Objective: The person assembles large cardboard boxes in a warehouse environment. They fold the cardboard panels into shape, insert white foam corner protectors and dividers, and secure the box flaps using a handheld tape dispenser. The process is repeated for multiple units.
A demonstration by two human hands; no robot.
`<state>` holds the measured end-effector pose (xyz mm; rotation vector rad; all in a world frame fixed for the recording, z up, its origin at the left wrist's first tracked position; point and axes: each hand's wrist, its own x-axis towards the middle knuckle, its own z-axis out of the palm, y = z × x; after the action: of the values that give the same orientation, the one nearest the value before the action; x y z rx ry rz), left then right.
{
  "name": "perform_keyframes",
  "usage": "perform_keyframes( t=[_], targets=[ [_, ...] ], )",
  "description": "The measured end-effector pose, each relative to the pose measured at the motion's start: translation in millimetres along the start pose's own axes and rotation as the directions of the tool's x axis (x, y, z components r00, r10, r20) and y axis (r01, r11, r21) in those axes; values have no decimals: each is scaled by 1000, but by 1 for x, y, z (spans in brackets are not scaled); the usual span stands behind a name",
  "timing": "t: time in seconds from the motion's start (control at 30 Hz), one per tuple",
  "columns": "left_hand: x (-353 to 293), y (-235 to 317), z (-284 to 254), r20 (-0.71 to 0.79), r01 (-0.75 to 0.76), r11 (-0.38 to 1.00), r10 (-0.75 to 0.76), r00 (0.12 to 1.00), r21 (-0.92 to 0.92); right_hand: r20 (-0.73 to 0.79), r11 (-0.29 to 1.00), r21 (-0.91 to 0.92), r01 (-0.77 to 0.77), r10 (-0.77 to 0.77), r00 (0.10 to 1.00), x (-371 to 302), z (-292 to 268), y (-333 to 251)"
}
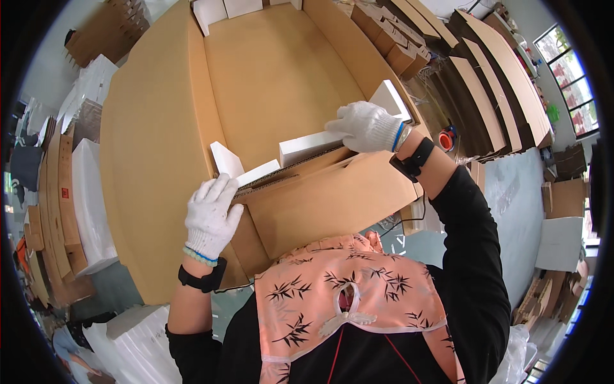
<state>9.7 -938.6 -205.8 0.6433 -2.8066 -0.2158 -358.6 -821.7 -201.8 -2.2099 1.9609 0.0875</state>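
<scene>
A big brown cardboard box (275, 70) stands in front of me with its flaps spread. White foam pieces line its near end: an angled corner piece (258, 172) at the left, a block (306, 147) in the middle, and another corner piece (391, 100) at the right. My left hand (212, 216), in a white knitted glove, rests on the near left corner, fingers stretched toward the angled piece and thumb apart. My gloved right hand (368, 127) has its fingers bent over the right end of the middle block; its fingertips are partly hidden.
More white foam (242, 6) sits at the box's far end. The near flap (332, 198) folds outward toward my body. Small cartons (390, 41) and stacked cardboard sheets (486, 96) stand to the right, near a red tape roll (446, 139). Wrapped white packs (91, 198) stand left.
</scene>
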Motion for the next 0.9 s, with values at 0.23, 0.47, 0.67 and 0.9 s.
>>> perform_keyframes(
  t=[0.23,0.47,0.67,0.9],
  targets=[
    [-4,-4,-6,47,12,999,-11,999,-30,-149,951,271,150,-113,982,4,25,4],
    [-17,-18,-26,97,69,996,-73,993,49,94,963,266,43,-70,993,43,17,-27],
    [-24,-17,-49,-40,140,956,-135,990,258,-448,947,117,300,-219,867,38,9,-70],
    [-54,40,-59,-69,215,940,-204,977,267,-841,978,188,-86,205,500,-134,-42,100]
  ],
)
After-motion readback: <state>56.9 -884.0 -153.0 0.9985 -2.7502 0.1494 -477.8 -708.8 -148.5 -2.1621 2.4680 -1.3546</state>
